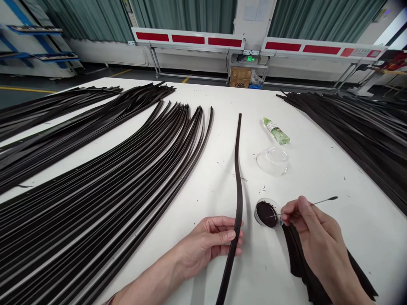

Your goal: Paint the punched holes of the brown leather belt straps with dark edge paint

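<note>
My left hand (213, 237) grips a long, dark strip (239, 178) between thumb and fingers, a little above the white table (219, 169). The strip curves away from me and runs out of view at the bottom. In my right hand (314, 233) is a thin metal spatula (322, 201), pinched by thumb and fingers. Its small, flattened end points up to the right, while the other end reaches into a small clear cup (258, 218). Dark brown paste (266, 214) fills that cup. Dark cloth-like pieces (305, 271) lie under my right forearm.
Many dark strips (127, 178) lie in rows on the left, with more bundles behind. Another dark pile (349, 135) covers the right side. A clear plastic lid (272, 161) and a green packet (276, 130) lie beyond the cup. Small dark scraps dot the table.
</note>
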`<state>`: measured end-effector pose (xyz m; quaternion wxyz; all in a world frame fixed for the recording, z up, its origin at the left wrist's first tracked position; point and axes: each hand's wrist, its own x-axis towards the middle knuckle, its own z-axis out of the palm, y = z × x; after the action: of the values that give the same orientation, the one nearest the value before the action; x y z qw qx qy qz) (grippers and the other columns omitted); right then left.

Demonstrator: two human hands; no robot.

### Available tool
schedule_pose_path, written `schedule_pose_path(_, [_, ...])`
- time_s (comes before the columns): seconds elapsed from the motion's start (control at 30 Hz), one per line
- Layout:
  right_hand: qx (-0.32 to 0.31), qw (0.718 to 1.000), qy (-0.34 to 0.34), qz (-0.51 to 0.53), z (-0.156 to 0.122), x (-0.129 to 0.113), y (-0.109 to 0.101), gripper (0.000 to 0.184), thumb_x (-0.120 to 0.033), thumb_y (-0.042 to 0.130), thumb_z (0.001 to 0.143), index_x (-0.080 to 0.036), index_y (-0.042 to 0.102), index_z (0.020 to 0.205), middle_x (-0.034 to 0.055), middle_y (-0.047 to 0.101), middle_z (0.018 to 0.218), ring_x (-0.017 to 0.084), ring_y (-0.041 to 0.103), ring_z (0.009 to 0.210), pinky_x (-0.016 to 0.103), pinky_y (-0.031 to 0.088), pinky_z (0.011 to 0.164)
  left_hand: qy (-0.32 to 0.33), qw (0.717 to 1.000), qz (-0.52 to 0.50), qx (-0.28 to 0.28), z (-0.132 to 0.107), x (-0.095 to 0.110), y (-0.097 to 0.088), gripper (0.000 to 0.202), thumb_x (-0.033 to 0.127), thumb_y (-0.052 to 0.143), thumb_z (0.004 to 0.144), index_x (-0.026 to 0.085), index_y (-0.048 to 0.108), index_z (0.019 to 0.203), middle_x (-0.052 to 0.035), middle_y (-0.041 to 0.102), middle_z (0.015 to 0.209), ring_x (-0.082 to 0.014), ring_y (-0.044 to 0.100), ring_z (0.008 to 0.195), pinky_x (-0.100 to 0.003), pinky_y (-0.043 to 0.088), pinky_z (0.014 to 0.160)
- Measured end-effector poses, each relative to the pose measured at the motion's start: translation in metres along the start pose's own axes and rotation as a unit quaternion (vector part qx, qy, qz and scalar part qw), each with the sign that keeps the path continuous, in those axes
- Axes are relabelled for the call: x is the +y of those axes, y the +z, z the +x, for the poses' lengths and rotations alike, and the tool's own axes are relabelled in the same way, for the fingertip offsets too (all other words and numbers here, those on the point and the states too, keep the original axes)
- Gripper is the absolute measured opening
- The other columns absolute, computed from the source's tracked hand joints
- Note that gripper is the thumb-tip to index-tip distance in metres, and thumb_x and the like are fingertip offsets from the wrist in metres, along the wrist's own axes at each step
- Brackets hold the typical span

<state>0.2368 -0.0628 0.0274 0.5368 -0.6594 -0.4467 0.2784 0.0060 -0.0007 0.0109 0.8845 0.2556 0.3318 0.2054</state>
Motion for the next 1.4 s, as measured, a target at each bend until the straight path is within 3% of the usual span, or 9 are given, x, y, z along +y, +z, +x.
schedule_pose_path(0.17, [-0.015,0.998,-0.052,-0.021,-0.014,0.000,0.013,0.035,-0.040,0.045,0.099,-0.018,0.064,0.077,0.0051,0.067,0.078,0.016,0.063,0.071,0.026,0.051,0.065,-0.003,1.000,-0.004,-0.012,0.000,-0.002,0.001,0.025,0.017,0.079,0.075,0.012,0.072,0.098,-0.0083,0.069,0.091,-0.0146,0.065,0.079,-0.034,0.058,0.079])
schedule_pose_path(0.27, [-0.039,0.984,-0.162,-0.070,-0.023,-0.006,0.019,0.028,-0.022,0.041,0.100,-0.020,0.064,0.083,0.0027,0.067,0.082,0.014,0.064,0.078,0.024,0.050,0.070,-0.006,1.000,-0.004,-0.029,0.000,-0.003,0.001,0.023,0.016,0.077,0.076,0.011,0.072,0.098,-0.0087,0.068,0.092,-0.0147,0.065,0.080,-0.033,0.058,0.079])
schedule_pose_path(0.37, [-0.083,0.952,-0.290,-0.056,-0.026,-0.009,0.026,0.025,-0.006,0.040,0.094,-0.018,0.061,0.091,0.0035,0.065,0.083,0.014,0.063,0.082,0.028,0.051,0.074,-0.006,1.000,-0.009,-0.029,0.000,-0.004,0.000,0.024,0.016,0.077,0.076,0.011,0.072,0.099,-0.0098,0.069,0.093,-0.0160,0.065,0.083,-0.034,0.058,0.079])
schedule_pose_path(0.47, [-0.107,0.928,-0.355,-0.042,-0.023,-0.010,0.032,0.026,0.003,0.041,0.088,-0.015,0.058,0.096,0.0045,0.064,0.083,0.015,0.061,0.081,0.031,0.051,0.072,-0.006,0.999,-0.016,-0.027,0.000,-0.005,-0.001,0.026,0.015,0.078,0.075,0.011,0.071,0.100,-0.0105,0.070,0.093,-0.0159,0.066,0.080,-0.034,0.057,0.077])
schedule_pose_path(0.83, [-0.136,0.926,-0.348,-0.057,-0.026,-0.004,0.032,0.026,0.003,0.041,0.088,-0.017,0.055,0.098,0.0039,0.064,0.082,0.016,0.061,0.081,0.031,0.051,0.072,-0.014,1.000,-0.009,-0.013,0.001,-0.001,0.004,0.028,0.017,0.082,0.071,0.013,0.070,0.096,-0.0092,0.072,0.087,-0.0158,0.068,0.072,-0.027,0.054,0.068])
schedule_pose_path(1.13, [-0.149,0.919,-0.360,-0.062,-0.026,-0.005,0.036,0.030,0.004,0.042,0.088,-0.016,0.057,0.106,0.0048,0.065,0.085,0.015,0.061,0.083,0.032,0.051,0.072,-0.002,1.000,-0.005,-0.019,0.001,-0.002,0.003,0.029,0.018,0.083,0.070,0.012,0.070,0.096,-0.0070,0.071,0.082,-0.0167,0.066,0.074,-0.036,0.056,0.076])
schedule_pose_path(1.4, [-0.128,0.916,-0.372,-0.075,-0.027,-0.009,0.038,0.031,0.002,0.044,0.088,-0.019,0.058,0.106,0.0042,0.067,0.084,0.016,0.064,0.080,0.032,0.053,0.070,0.002,1.000,-0.001,-0.014,0.001,-0.003,0.004,0.029,0.019,0.083,0.070,0.013,0.071,0.096,-0.0068,0.070,0.081,-0.0173,0.066,0.076,-0.036,0.056,0.075])
